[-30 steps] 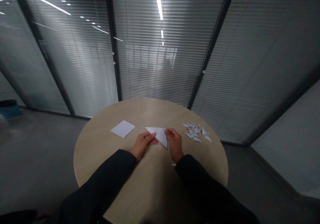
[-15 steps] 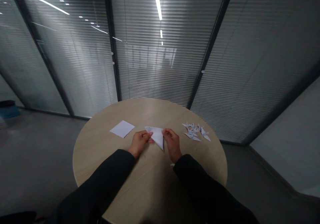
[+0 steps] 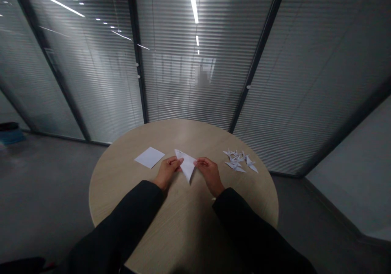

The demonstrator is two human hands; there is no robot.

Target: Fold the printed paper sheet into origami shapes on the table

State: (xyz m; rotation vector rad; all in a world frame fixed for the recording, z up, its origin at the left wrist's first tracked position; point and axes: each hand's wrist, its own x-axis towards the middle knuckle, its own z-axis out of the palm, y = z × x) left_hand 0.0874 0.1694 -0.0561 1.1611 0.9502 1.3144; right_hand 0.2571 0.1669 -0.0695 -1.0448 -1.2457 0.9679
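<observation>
A white sheet of paper folded into a triangle [image 3: 187,167] is held between my two hands over the middle of the table, one point aimed down toward me. My left hand [image 3: 167,170] pinches its left edge, thumb on top. At its right corner, my right hand [image 3: 210,173] grips the paper between thumb and fingers. Small dark marks run along the far edge of the fold. Left of my hands lies a flat stack or sheet of square white paper [image 3: 149,157]. To the right, several folded paper cranes [image 3: 236,159] lie in a loose cluster.
The round wooden table [image 3: 183,133] stands close to a glass partition with blinds [image 3: 189,99]. A small pale object [image 3: 213,199] shows beside my right sleeve. On the floor at far left is a blue bin with a dark rim [image 3: 11,133].
The folded paper has turned, its lower point swinging left and its upper left corner rising. My right hand has shifted slightly left with it; both hands keep hold.
</observation>
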